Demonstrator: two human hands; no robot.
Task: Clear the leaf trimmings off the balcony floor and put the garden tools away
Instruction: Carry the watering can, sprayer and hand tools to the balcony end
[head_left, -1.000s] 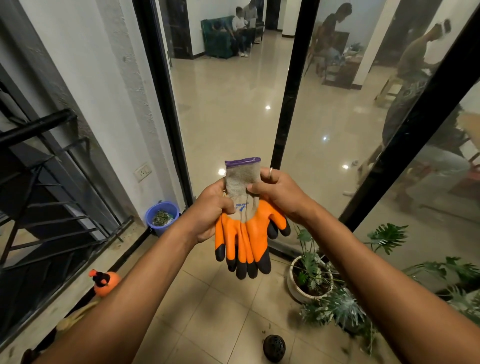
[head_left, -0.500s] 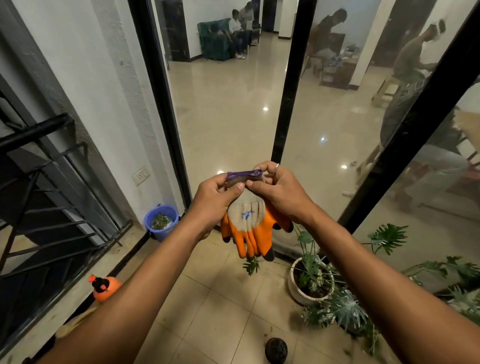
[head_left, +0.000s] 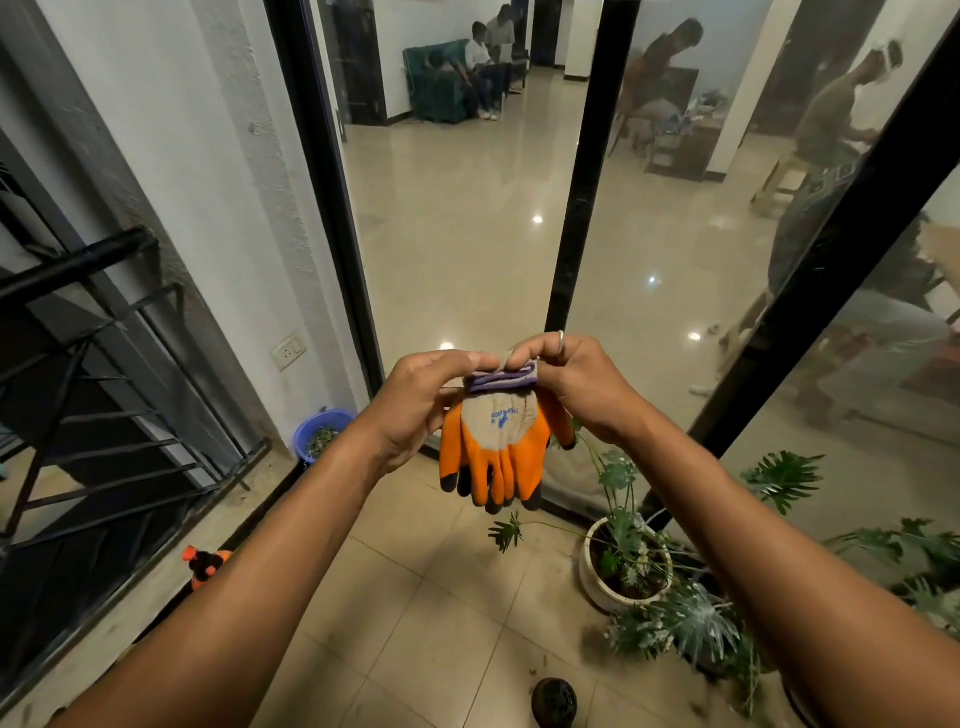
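A pair of orange and grey garden gloves (head_left: 498, 447) with purple cuffs hangs fingers down in front of me, held at chest height over the balcony tiles. My left hand (head_left: 421, 410) pinches the cuffs from the left, and my right hand (head_left: 576, 384) pinches them from the right, folding the purple edge over. A blue tub (head_left: 318, 432) with leaf trimmings in it stands in the corner by the wall. An orange spray bottle (head_left: 203, 566) lies by the railing, partly hidden behind my left forearm.
A black metal railing (head_left: 88, 395) runs along the left. A white pot with a leafy plant (head_left: 623, 566) and more plants stand at the right by the glass door. A dark round object (head_left: 554, 702) sits on the tiles near the bottom. People sit indoors beyond the doorway.
The gloves hung long by their cuffs a second ago; both hands have since lifted slightly and folded the cuffs over, so the gloves hang shorter.
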